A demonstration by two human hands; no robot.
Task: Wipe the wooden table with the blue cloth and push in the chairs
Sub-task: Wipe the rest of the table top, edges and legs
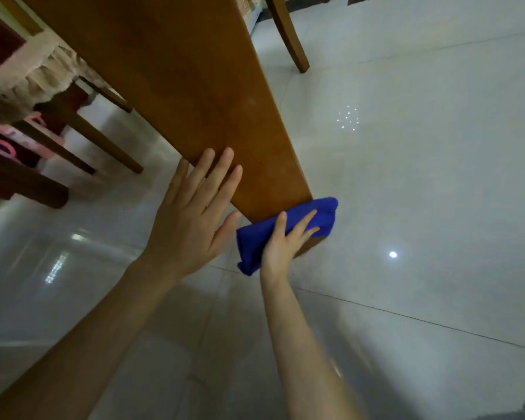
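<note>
A broad wooden table leg slants from the top left down to the white tiled floor. My left hand lies flat against its near face with fingers straight and spread. At the foot of the leg my right hand presses a folded blue cloth against the wood, fingers laid over the cloth. The cloth wraps the leg's lower edge just above the floor. The table top is out of view.
Chair legs and a frilled beige seat cover stand at the left, with a pink object under them. Another wooden leg stands at the top. Glossy white floor tiles spread to the right and front.
</note>
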